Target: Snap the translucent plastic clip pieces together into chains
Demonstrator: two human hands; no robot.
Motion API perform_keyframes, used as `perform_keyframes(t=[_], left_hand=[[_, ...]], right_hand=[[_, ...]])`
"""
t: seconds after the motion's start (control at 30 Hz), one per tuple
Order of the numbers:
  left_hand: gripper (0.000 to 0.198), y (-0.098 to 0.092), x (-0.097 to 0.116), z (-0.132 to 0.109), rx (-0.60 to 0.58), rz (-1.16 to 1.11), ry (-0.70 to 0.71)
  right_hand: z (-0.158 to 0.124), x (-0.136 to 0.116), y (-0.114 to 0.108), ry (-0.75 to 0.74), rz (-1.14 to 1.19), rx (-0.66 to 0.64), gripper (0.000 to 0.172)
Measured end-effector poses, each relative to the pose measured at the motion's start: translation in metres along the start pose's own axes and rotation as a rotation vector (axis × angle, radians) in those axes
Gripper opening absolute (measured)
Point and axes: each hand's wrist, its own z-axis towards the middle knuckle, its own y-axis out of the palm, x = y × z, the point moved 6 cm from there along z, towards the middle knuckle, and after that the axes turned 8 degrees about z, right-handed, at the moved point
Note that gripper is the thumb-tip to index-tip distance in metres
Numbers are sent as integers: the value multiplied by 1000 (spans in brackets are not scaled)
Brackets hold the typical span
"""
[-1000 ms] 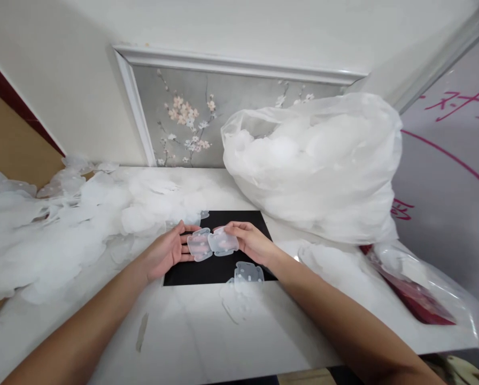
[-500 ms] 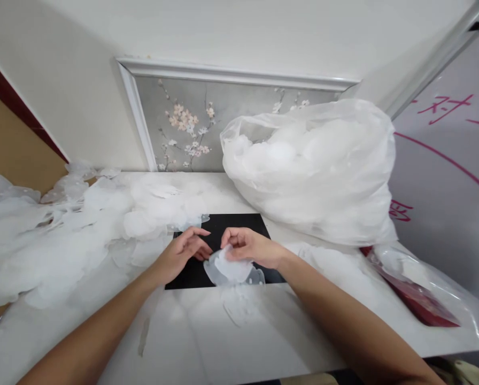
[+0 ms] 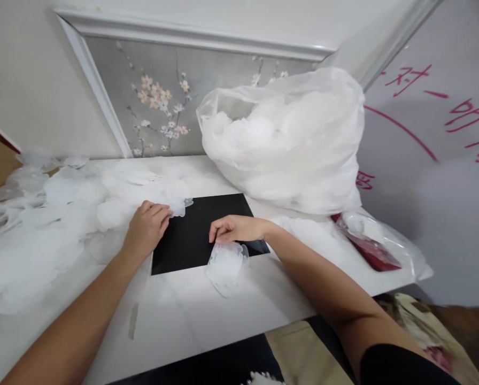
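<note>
My left hand (image 3: 146, 227) lies on the edge of a heap of translucent white plastic pieces (image 3: 63, 203), its curled fingertips touching one small piece (image 3: 179, 207) at the black mat's (image 3: 183, 240) far left corner. My right hand (image 3: 235, 229) hovers over the mat's front right part, fingers curled downward, just above a small stack of the same clear pieces (image 3: 226, 263) lying at the mat's front edge. Whether its fingers still touch the stack I cannot tell.
A large clear plastic bag (image 3: 287, 139) stuffed with white pieces sits behind the mat on the white table (image 3: 191, 315). A smaller bag with something red (image 3: 368, 246) lies at the right edge. A framed flower picture (image 3: 159, 101) leans on the wall.
The two clear pieces held between both hands were brought together and set down on the stack by my right hand. My left hand moved left to the heap. The view shifted right.
</note>
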Motion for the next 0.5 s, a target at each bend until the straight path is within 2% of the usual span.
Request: perform_keyframes(t=[0.13,0.23,0.3,0.33,0.4,0.47,0.5], left_hand=[[12,-10,7,-8,35,-174,-131],[7,-7,5,-12,10,-328,-230],[9,-3,1,-13,-10,-403,-290],[11,-2,-1,-14,-10,-432,-312],[14,1,-5,-14,12,-489,-349],[32,5,-9,-15,23,-580,-392],[41,8,-11,-16,7,-639,-410]], right_hand=[[-5,-5,0,-27,-57,-8,18],[-8,-10,3,-42,-162,-82,23],[-5,-16,-1,-114,-242,-44,29],[-2,-19,-8,-161,-287,37,30],[8,-24,-28,-230,-435,306,25],[19,-25,-49,-214,-665,584,16],[25,-25,-57,-187,-789,682,17]])
